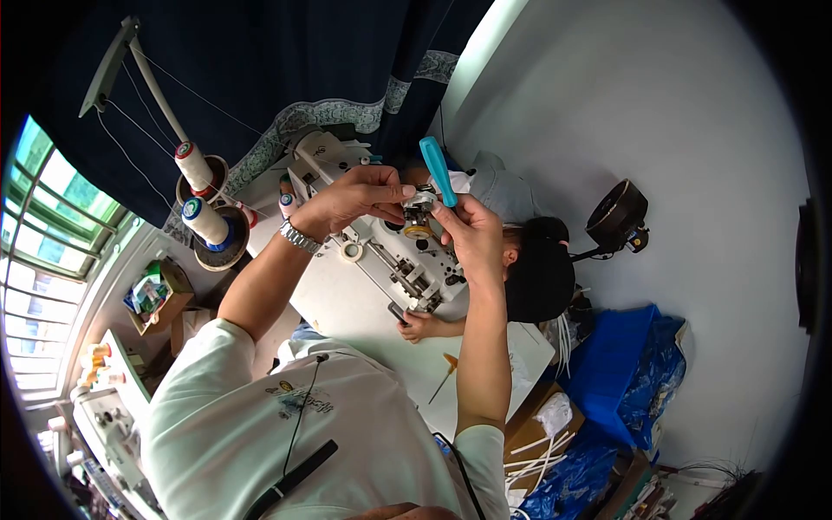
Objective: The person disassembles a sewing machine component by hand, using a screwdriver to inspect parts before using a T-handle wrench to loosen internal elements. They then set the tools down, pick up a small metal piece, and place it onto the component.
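Gripping a blue-handled screwdriver (pixel 438 170) in the right hand (pixel 472 236), fingers closed round it; pinching a small metal part (pixel 419 206) with the left hand (pixel 355 198), above the sewing machine (pixel 394 251) near the desk's (pixel 347 308) far edge.

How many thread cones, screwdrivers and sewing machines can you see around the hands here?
Thread cones: 2, red-topped cone and blue-topped cone
Screwdrivers: 2, teal-handled screwdriver in the right hand, orange-handled screwdriver lying on the table
Sewing machines: 1, white sewing machine, touched by the left hand
Total: 5
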### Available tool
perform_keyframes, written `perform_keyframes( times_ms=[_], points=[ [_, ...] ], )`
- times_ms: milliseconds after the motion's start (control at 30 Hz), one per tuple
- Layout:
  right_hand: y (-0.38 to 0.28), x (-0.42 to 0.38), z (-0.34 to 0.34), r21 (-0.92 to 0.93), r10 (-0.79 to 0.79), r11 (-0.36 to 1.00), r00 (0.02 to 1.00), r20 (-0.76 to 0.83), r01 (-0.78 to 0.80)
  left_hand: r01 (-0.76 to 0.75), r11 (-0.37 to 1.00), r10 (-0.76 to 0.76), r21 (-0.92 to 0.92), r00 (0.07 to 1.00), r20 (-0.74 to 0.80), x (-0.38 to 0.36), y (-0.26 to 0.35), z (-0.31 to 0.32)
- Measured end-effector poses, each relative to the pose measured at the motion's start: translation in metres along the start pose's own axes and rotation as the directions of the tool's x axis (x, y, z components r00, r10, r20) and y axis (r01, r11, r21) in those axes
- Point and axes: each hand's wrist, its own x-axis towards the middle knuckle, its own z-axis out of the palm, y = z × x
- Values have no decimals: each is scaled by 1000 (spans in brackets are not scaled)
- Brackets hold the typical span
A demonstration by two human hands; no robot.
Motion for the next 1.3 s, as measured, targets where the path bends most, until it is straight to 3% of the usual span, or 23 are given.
perform_keyframes(
  times_ms=[167,567,667,933,1067,1133,1300],
  points=[
    [-4,0,3,-96,51,994,998,-25,-53,39,999,-38,26,999,-38,-2,3,3],
    [-10,2,0,-38,177,983,984,-12,-178,102,992,-102,71,995,-4,-4,4,7],
    [-13,1,1,-72,185,980,983,-21,-186,78,983,-71,166,996,-45,-9,10,16],
    [-22,-10,3,-73,120,990,992,-27,-122,11,993,-7,120,999,-39,-12,3,10],
    [-18,-11,4,-66,84,994,996,-23,-85,-5,1000,5,20,1000,0,-17,-3,1],
    [-18,-12,5,-36,48,998,999,-22,-49,-77,996,81,-50,992,92,-19,-4,-1],
    [-14,-16,3,-34,6,999,999,-44,-8,-127,992,122,15,973,195,-20,-4,-5]
  ],
)
